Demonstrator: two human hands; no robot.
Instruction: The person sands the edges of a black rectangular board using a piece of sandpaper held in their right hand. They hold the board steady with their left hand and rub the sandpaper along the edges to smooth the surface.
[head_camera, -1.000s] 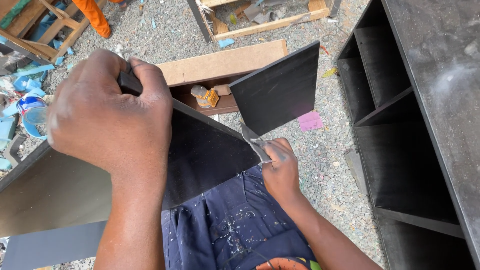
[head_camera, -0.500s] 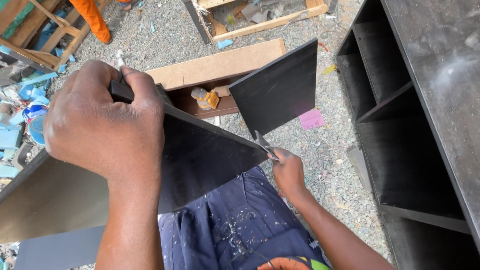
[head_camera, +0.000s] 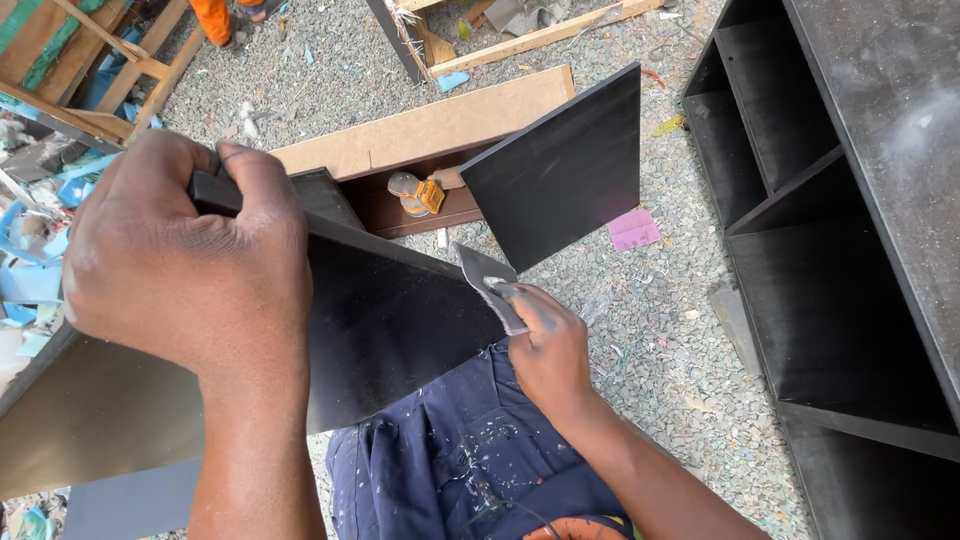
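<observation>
My left hand (head_camera: 190, 260) grips the top edge of a black board (head_camera: 400, 320) that stands on edge across my lap. My right hand (head_camera: 545, 350) holds a flat metal scraper (head_camera: 482, 272) with its blade pressed against the board's right end edge. The board slopes down from my left hand toward the right hand. Blue paint-spattered trousers (head_camera: 450, 460) show beneath it.
A second black panel (head_camera: 560, 170) leans behind the scraper, by a brown board (head_camera: 430, 130) and a small yellow tool (head_camera: 420, 193). A black shelf cabinet (head_camera: 820, 230) lies at right on gravel (head_camera: 660, 330). Wooden frames and someone's orange-clad legs (head_camera: 225, 18) are at top left.
My right hand has slid the scraper along the board's end edge, ending a little higher. My left hand kept its grip on the board; the view shifted slightly.
</observation>
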